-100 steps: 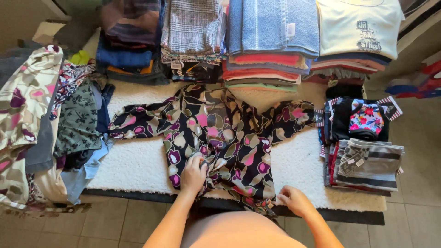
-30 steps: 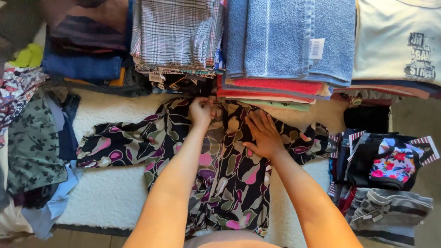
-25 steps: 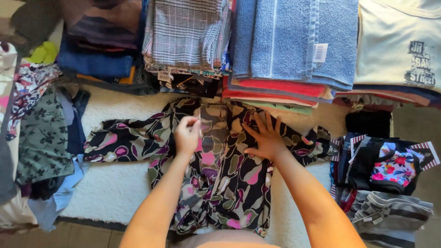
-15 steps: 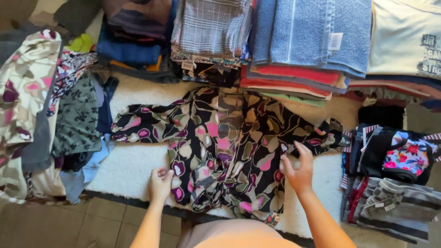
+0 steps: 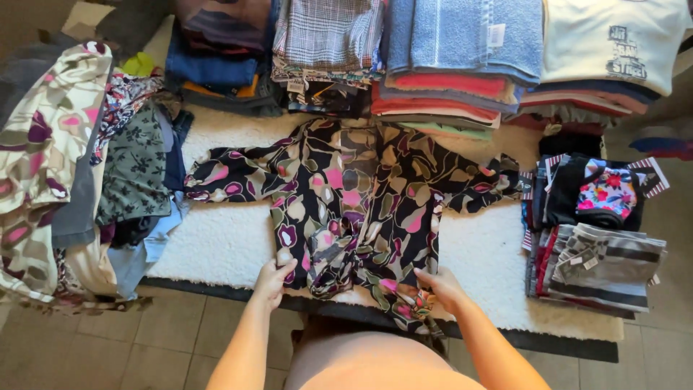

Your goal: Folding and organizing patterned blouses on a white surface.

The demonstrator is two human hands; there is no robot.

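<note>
A black blouse (image 5: 361, 202) with pink and tan shapes lies spread flat on a white fluffy cover (image 5: 224, 242), sleeves out to both sides. My left hand (image 5: 273, 280) grips the blouse's lower left hem at the near edge. Over at the lower right hem, my right hand (image 5: 442, 286) pinches the fabric where it bunches and hangs over the edge.
Folded stacks line the far side: dark clothes (image 5: 216, 58), a plaid pile (image 5: 325, 36), blue towels (image 5: 462, 36), a white shirt (image 5: 613, 36). Loose patterned garments (image 5: 65, 173) are heaped at left. Small folded items (image 5: 599, 231) sit at right. Tiled floor (image 5: 144, 339) lies below.
My hands have moved from the blouse's collar area down to its bottom hem near me, smoothing the fabric. The view shifted back toward the near edge.
</note>
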